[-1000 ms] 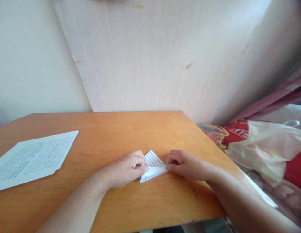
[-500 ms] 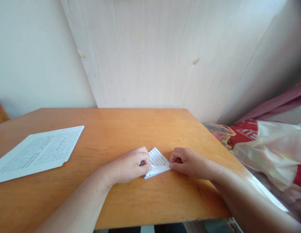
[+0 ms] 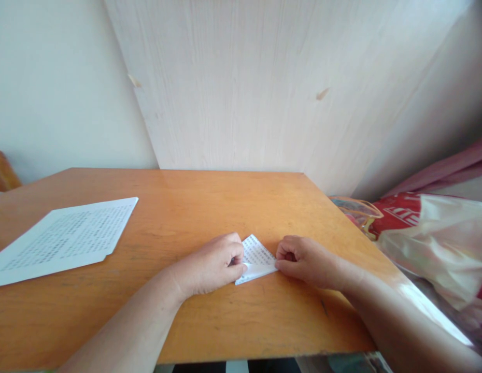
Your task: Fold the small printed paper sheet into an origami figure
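A small folded piece of printed paper (image 3: pixel 256 259) lies on the orange wooden table (image 3: pixel 210 207), near its front middle. My left hand (image 3: pixel 212 267) has its fingers curled and pinches the paper's left edge. My right hand (image 3: pixel 303 261) is also curled, its thumb and fingers pressing the paper's right corner. Both hands rest on the tabletop, with the folded paper between them. Part of the paper is hidden under my left fingers.
A flat printed sheet (image 3: pixel 66 238) lies at the table's left. A pale wooden board (image 3: pixel 256 88) leans against the wall behind the table. Plastic bags, red and white (image 3: pixel 427 233), sit off the table's right edge. A wooden chair part (image 3: pixel 2 173) shows far left.
The view has shifted slightly, so everything sits a little further right. My hands hold the folded paper in nearly the same grip, and the visible part of the paper looks a bit smaller.
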### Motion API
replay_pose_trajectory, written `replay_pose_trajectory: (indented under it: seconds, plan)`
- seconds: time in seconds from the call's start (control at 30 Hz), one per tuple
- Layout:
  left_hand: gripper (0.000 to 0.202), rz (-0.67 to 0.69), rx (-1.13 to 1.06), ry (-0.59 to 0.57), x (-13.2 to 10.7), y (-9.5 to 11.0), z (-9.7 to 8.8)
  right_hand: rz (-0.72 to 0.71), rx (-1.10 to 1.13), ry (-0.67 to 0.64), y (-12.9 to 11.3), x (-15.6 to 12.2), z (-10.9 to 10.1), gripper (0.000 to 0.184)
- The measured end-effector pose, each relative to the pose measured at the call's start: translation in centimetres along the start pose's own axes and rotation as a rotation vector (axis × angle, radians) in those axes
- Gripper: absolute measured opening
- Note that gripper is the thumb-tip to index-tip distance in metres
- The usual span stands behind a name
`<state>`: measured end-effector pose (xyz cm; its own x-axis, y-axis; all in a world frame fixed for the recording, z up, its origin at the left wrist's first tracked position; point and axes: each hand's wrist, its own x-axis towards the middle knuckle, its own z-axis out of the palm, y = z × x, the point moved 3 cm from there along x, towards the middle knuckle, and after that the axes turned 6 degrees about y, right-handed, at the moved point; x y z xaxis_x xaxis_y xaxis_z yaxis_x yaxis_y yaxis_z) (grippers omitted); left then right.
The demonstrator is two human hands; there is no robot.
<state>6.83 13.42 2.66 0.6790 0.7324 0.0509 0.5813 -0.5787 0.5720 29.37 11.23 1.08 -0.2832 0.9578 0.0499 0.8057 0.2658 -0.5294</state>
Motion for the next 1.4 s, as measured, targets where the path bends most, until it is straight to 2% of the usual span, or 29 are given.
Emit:
replay_pose_trajectory:
  seconds: [0.33,0.47,0.7,0.9,1.4]
  plan:
    - [0.014,-0.016,-0.003,0.023,-0.11,-0.07,0.09,0.003,-0.029,0.011,-0.12,-0.08,0.05,0.006]
    - [0.004,-0.040,-0.009,0.042,-0.09,-0.03,-0.11,0.003,-0.040,0.008,-0.22,-0.12,-0.02,0.006]
    - [0.015,0.045,0.043,-0.013,-0.01,0.37,-0.46,-0.002,-0.038,0.010,-0.21,-0.10,0.05,0.006]
    - [0.021,0.044,0.032,-0.020,-0.19,0.42,-0.26,-0.005,-0.037,0.018,-0.22,-0.06,0.00,0.007]
    - [0.008,-0.030,0.061,0.028,0.07,0.48,0.14,-0.005,-0.047,0.013,-0.29,-0.25,-0.06,0.006]
